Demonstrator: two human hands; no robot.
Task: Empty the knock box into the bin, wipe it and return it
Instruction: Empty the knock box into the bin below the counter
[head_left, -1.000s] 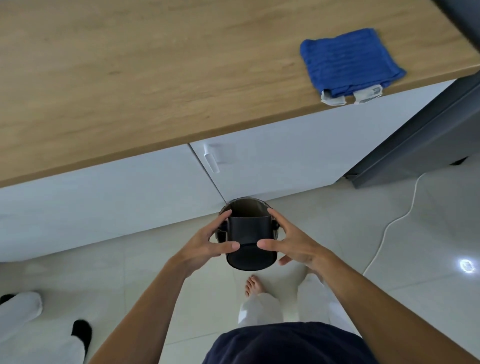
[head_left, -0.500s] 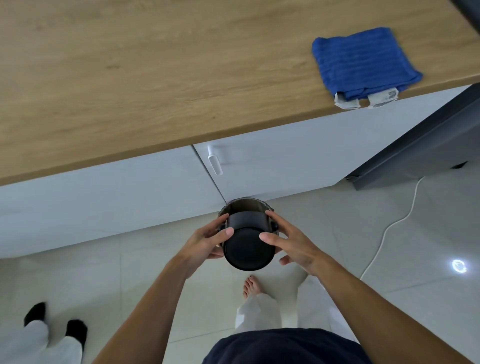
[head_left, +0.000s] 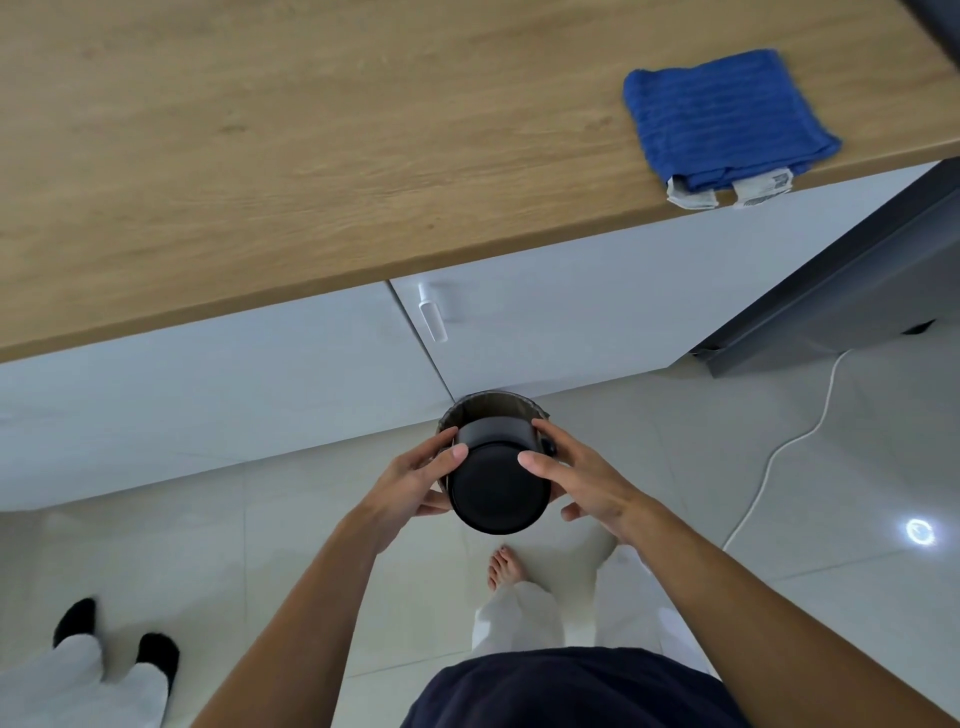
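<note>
Wooden table (head_left: 260, 156) with blue cloth (head_left: 722, 119) near its edge, tags too blurry to read, white cupboards, pale tiled floor, left hand (head_left: 410, 483) and right hand (head_left: 582, 478) gripping tipped black knock box (head_left: 496, 483) over bin (head_left: 493, 405)

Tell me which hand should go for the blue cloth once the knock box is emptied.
Right. The blue cloth lies on the wooden counter up on the right hand's side; the left hand would likely have to cross over the knock box both hold.

Wooden countertop (head_left: 260, 156), white cabinet doors (head_left: 597, 312), white cable (head_left: 779, 452) on tiled floor (head_left: 208, 545).
</note>
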